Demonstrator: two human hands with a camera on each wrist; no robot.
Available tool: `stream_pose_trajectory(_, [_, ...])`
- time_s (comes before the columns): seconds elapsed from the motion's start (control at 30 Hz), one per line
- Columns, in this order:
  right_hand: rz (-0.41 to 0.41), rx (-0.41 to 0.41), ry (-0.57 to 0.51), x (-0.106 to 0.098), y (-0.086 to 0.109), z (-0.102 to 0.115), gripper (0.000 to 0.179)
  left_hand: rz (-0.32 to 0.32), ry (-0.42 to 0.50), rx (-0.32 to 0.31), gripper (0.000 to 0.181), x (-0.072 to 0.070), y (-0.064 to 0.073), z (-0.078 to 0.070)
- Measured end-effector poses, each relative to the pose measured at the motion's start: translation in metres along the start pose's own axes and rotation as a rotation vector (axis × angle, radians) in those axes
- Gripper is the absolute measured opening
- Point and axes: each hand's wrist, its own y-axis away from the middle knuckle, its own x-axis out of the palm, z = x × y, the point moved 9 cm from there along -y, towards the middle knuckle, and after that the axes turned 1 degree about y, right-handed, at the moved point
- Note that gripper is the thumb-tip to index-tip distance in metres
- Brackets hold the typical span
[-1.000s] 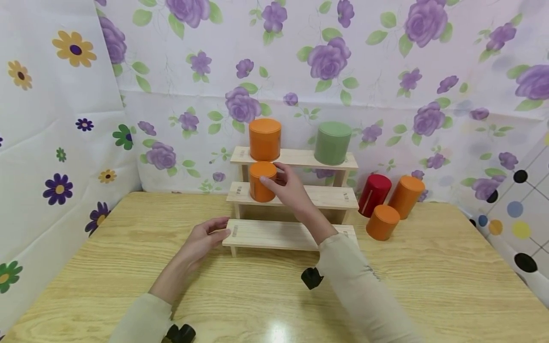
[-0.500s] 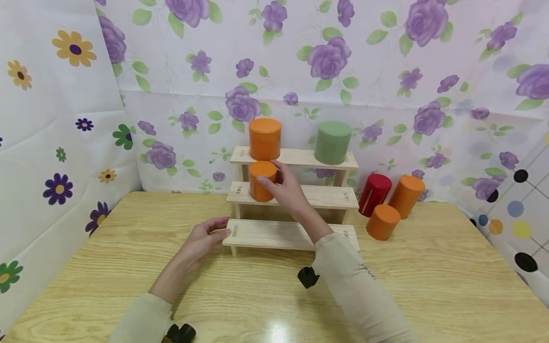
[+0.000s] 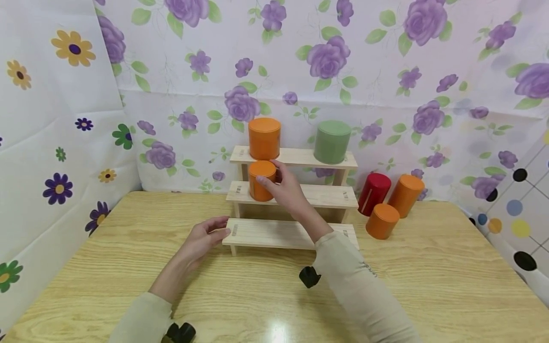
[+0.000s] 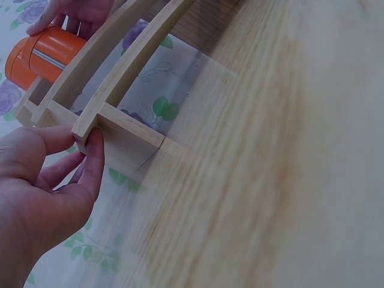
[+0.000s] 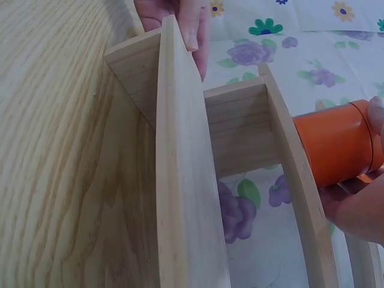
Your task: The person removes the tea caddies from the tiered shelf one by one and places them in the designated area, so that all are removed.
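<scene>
A small orange canister (image 3: 259, 188) stands at the left part of the middle step of a three-tier wooden shelf (image 3: 274, 234). My right hand (image 3: 288, 189) grips it from the right, thumb across the front and fingers behind. The right wrist view shows the canister (image 5: 336, 144) with its base against the middle board. At the lowest step's left end, my left hand (image 3: 207, 239) pinches the board corner between thumb and fingers; the left wrist view shows this hand (image 4: 54, 192) close up. Above, a larger orange canister (image 3: 264, 139) and a green canister (image 3: 332, 143) stand on the top step.
Right of the shelf, a red canister (image 3: 374, 195), a tall orange canister (image 3: 406, 196) and a short orange canister (image 3: 382, 222) stand together on the wooden table (image 3: 257, 295). Flower-patterned cloth (image 3: 180, 57) hangs behind and at the sides.
My right hand and forearm have shifted slightly left, the thumb moving further across the small orange canister's front. The left hand keeps its place on the lowest step.
</scene>
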Motion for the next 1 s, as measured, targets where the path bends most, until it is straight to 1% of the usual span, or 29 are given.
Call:
stream_pose_trajectory(0.2, [0.000,0.009,-0.020,0.000,0.003,0.001,0.059,0.002,-0.003,0.012,0.050,0.000,0.001,-0.002])
stream_pose_trajectory(0.37, [-0.006,0.014,-0.010,-0.004,0.008,0.001,0.061,0.006,-0.002,0.016,0.051,0.000,0.002,-0.003])
stream_pose_trajectory(0.53, [-0.009,0.036,-0.006,-0.017,0.015,0.001,0.065,0.016,0.000,0.010,0.051,0.001,0.001,-0.003])
stream_pose_trajectory(0.7, [-0.018,0.045,-0.015,-0.033,0.021,0.002,0.067,0.029,-0.003,0.023,0.052,0.003,0.001,-0.005])
stream_pose_trajectory(0.8, [-0.033,0.052,-0.011,-0.041,0.024,0.002,0.068,0.029,-0.003,0.025,0.052,0.003,0.002,-0.006])
stream_pose_trajectory(0.87, [-0.044,0.071,-0.005,-0.045,0.026,0.000,0.072,0.023,-0.004,0.017,0.051,0.002,0.002,-0.005])
stream_pose_trajectory(1.0, [-0.056,0.089,0.004,-0.050,0.030,-0.005,0.075,0.019,-0.004,0.008,0.051,0.001,0.002,-0.003])
